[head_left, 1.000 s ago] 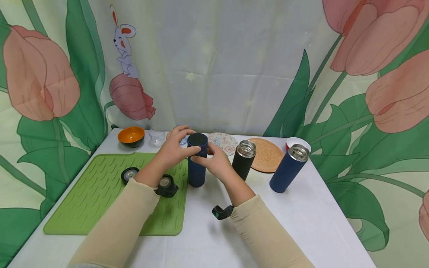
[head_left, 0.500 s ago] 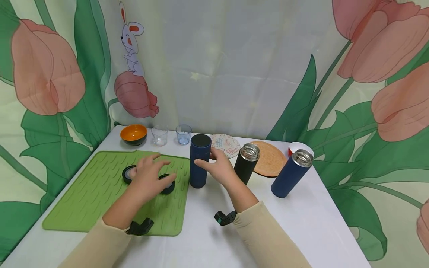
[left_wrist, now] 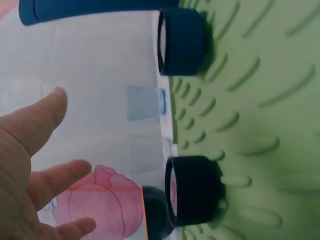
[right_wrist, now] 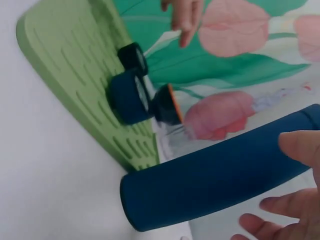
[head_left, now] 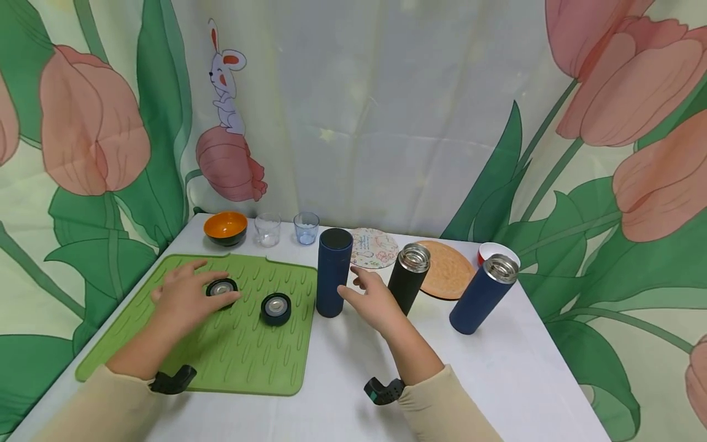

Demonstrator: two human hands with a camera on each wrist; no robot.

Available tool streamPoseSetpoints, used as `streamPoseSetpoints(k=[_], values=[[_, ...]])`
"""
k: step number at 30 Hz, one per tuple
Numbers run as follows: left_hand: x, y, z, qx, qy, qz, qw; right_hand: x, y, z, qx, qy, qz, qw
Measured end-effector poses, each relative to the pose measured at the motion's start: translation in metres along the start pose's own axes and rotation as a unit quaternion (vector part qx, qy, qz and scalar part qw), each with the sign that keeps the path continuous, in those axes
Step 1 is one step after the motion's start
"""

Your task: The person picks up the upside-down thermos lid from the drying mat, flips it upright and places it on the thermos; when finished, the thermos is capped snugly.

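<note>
My left hand (head_left: 185,301) hovers with spread fingers over the left part of the green drying mat (head_left: 237,362). Close by its thumb, a black bottle lid (head_left: 222,286) lies upside down, partly covered by the hand. A dark blue lid (left_wrist: 182,42) is also upturned on the mat, farther right. Beside the mat's right edge stands a dark blue thermos (head_left: 334,276) with its lid on. My right hand (head_left: 378,304) is at its right side, fingers loosely bent, thumb tip overlapping the bottle's edge in the head view. Neither hand grips anything.
To the right, a black thermos (head_left: 407,282) and another blue thermos (head_left: 479,298) stand without lids. Behind are an orange bowl (head_left: 225,227), a clear glass (head_left: 268,230), a bluish glass (head_left: 306,228), a patterned round mat (head_left: 374,248), a brown round board (head_left: 448,270) and a red-white bowl (head_left: 498,250).
My left hand has left the top of the capped thermos and swung left over the mat. My right hand has loosened and drawn slightly down from the thermos, which stays standing.
</note>
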State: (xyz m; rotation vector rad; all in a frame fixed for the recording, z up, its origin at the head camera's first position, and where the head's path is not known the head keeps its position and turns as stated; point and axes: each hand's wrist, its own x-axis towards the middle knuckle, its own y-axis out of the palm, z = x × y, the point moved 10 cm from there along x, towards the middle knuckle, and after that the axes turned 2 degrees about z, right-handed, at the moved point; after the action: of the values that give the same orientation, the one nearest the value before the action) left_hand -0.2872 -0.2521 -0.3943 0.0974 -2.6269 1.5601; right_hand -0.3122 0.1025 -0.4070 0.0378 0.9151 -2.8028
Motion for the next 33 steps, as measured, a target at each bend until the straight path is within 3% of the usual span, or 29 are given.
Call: streamPoseSetpoints(k=[8,14,19,26,33], values=[[0.004,0.005,0.019,0.021,-0.027,0.043,0.9985,-0.047,-0.001,-0.008,0.057,0.014,0.034,0.998],[0.012,0.016,0.035,0.043,-0.045,0.07,0.9956,-0.069,-0.012,-0.005,0.08,0.0,0.021,0.997],[0.019,0.026,0.044,0.058,-0.062,0.098,0.9915,-0.085,-0.019,-0.005,0.083,-0.013,0.04,0.996],[0.035,0.035,0.049,0.097,-0.072,0.126,0.9847,-0.097,-0.03,-0.008,0.085,-0.027,0.044,0.995],[0.047,0.039,0.049,0.118,-0.07,0.139,0.9808,-0.101,-0.031,-0.017,0.097,-0.015,0.051,0.994]])
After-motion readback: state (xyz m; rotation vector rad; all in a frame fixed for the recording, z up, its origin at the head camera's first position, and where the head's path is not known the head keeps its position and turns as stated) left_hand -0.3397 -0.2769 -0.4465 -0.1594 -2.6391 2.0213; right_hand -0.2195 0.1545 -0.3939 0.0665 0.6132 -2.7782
